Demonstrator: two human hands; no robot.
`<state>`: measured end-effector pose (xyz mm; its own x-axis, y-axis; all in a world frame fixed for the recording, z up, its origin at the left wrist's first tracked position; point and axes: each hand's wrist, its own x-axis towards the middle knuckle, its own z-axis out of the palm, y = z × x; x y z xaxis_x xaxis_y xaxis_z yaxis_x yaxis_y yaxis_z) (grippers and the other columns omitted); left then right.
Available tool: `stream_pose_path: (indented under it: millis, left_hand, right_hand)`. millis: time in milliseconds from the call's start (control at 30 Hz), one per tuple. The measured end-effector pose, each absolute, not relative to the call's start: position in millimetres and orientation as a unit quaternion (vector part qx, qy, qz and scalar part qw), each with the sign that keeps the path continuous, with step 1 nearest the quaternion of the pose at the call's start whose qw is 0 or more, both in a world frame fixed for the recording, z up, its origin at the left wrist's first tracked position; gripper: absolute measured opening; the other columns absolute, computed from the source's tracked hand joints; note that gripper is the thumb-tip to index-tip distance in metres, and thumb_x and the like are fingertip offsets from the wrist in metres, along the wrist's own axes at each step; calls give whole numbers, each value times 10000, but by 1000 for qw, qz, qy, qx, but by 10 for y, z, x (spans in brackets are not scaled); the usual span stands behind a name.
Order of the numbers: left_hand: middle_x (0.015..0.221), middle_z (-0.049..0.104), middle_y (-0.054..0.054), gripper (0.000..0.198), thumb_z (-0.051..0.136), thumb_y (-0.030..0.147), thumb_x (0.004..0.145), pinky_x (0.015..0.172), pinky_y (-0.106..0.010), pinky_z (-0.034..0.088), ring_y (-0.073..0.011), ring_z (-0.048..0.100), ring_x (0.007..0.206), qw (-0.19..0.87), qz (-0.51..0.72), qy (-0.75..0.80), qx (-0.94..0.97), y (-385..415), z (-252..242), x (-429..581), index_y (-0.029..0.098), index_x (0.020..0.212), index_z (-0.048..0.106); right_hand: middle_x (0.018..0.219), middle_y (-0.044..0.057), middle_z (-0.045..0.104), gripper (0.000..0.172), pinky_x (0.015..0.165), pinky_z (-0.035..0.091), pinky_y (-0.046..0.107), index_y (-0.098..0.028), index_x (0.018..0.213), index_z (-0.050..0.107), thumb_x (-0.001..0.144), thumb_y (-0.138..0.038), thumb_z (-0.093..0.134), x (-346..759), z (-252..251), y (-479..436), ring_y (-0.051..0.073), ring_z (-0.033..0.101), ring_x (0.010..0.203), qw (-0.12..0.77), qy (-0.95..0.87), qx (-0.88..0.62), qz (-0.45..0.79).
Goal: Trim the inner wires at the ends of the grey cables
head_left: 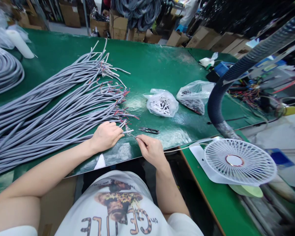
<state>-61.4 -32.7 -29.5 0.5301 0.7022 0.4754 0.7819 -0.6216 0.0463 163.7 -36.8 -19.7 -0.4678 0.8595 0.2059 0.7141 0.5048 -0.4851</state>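
My left hand [108, 135] is closed around a grey cable [86, 137] close to its stripped end, at the near side of the cable bundle [64, 108]. My right hand [151, 149] pinches a thin, metallic-looking piece [132, 135] that reaches toward that end. Whether it is a tool or a wire is too small to tell. Just beyond my right hand, black thread snips [148, 130] lie on the green tabletop [147, 62]. Red and white wire ends [123, 93] stick out along the bundle.
Two plastic bags, one with white and black small parts [162, 103], one with dark parts [194, 96], stand past the snips. A white fan [238, 162] and a black flexible duct [218, 91] are at the right. Coiled cable [5, 70] lies far left.
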Motion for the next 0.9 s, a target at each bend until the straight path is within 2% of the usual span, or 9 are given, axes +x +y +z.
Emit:
stream_pose_path:
  millis: [200,600,767,900]
  left_hand:
    - [602,588,-14,243,517,297,908,604,-303,307,-156,493,617,121,-251,-412,-868,-320,-282,-613,156,742,625]
    - [608,600,-24,263,505,310,914,606,-304,306,-157,500,622,121,-246,-414,-868,-329,-303,-615,152,749,636]
    - [638,625,-33,273,504,326,913,616,-304,320,-160,513,632,90,-253,-437,-859,-309,-319,-625,148,768,651]
    - [633,622,-37,289,497,333,913,611,-300,330,-160,522,622,57,-251,-437,-862,-325,-339,-611,144,770,663]
  right_hand:
    - [819,36,724,221,661,437,226,-206,889,671,920,-244,456,1630,-193,-360,157,670,743,216,-836,-471,180]
    - [779,39,707,229,638,409,233,-200,861,670,917,-256,455,1606,-196,-348,151,636,691,212,-831,-474,200]
    - [696,22,655,227,583,395,231,-179,816,657,899,-272,468,1545,-289,-298,122,565,598,276,-787,-470,289]
    - [580,-13,546,225,505,354,220,-165,749,642,869,-296,502,1452,-366,-263,96,470,521,328,-724,-450,407]
